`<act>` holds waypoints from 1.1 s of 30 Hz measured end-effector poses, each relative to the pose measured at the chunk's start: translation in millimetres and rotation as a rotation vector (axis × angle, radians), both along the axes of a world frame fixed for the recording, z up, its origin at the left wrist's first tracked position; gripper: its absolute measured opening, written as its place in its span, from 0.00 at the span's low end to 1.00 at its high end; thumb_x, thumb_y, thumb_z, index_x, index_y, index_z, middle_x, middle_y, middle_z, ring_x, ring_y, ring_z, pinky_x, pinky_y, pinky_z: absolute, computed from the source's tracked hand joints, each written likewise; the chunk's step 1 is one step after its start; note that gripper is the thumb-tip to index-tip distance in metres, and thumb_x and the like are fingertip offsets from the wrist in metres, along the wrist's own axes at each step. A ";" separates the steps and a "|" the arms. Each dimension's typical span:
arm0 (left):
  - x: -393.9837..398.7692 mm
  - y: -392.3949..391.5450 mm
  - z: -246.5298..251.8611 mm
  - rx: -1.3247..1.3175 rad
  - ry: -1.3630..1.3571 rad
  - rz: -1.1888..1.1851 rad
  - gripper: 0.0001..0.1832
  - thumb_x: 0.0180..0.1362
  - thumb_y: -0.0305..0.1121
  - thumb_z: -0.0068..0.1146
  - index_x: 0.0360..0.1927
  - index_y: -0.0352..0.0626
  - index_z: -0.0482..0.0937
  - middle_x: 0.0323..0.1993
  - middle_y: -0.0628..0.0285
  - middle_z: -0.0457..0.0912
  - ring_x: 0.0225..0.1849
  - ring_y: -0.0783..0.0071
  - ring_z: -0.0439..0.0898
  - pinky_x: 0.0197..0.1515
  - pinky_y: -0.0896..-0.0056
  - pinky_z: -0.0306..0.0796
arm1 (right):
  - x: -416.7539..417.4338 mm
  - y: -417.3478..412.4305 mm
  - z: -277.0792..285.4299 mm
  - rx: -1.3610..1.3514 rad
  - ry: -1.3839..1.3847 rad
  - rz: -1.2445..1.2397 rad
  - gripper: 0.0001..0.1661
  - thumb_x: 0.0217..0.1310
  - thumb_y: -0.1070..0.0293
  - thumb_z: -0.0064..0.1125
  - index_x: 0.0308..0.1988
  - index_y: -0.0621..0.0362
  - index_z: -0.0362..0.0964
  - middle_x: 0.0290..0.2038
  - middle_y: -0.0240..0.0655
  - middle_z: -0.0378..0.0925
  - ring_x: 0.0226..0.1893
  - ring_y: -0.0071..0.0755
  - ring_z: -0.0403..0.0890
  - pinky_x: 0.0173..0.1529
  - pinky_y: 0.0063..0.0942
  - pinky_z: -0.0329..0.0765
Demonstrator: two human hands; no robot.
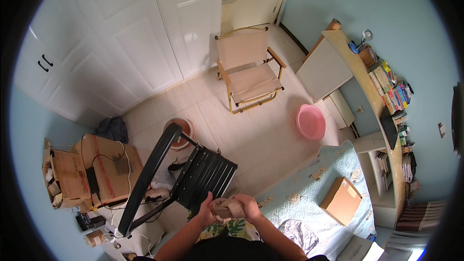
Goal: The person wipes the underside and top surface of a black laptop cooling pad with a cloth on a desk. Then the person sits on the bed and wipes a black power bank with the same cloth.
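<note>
A crumpled beige cloth (229,207) is held between both hands, low in the middle of the view, above a leaf-patterned cloth (237,227). My left hand (206,210) grips its left side, and my right hand (248,207) grips its right side. Just beyond my left hand stands a black slatted metal seat (206,177) beside a long black padded bar (150,181). Farther ahead, a beige folding chair (252,76) with wooden armrests faces me on the tiled floor.
A pink basin (311,122) is on the floor to the right. A cardboard box (341,201) lies on the blue quilted bed (308,188). More cardboard boxes (112,166) are stacked at left. A round red-and-white container (181,130) and shoes (176,166) lie near the black seat.
</note>
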State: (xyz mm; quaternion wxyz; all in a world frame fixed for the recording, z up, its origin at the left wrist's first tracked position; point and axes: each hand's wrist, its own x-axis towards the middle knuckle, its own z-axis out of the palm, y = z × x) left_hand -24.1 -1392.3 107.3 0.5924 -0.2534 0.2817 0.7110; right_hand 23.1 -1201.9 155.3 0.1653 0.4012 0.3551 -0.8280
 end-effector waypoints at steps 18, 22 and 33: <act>16.7 198.2 -41.0 -0.005 -0.155 0.274 0.22 0.52 0.22 0.52 0.54 0.38 0.73 0.46 0.56 0.81 0.45 0.63 0.82 0.47 0.61 0.76 | -63.5 252.6 -67.5 0.070 0.275 0.573 0.15 0.62 0.63 0.64 0.44 0.60 0.78 0.40 0.34 0.82 0.41 0.25 0.81 0.48 0.24 0.77; -1.5 279.5 0.4 0.077 -0.076 0.210 0.24 0.49 0.20 0.53 0.54 0.37 0.73 0.51 0.52 0.79 0.51 0.57 0.80 0.54 0.58 0.75 | -50.5 352.5 -76.9 0.165 -0.031 0.293 0.11 0.64 0.63 0.60 0.40 0.58 0.77 0.37 0.33 0.82 0.37 0.26 0.81 0.43 0.25 0.79; -53.1 361.6 17.9 0.138 -0.122 0.032 0.28 0.46 0.26 0.54 0.55 0.36 0.73 0.57 0.48 0.76 0.57 0.52 0.76 0.63 0.53 0.67 | 16.0 461.8 -87.6 0.341 -0.266 -0.151 0.07 0.62 0.67 0.58 0.36 0.60 0.76 0.29 0.35 0.80 0.23 0.28 0.79 0.29 0.25 0.77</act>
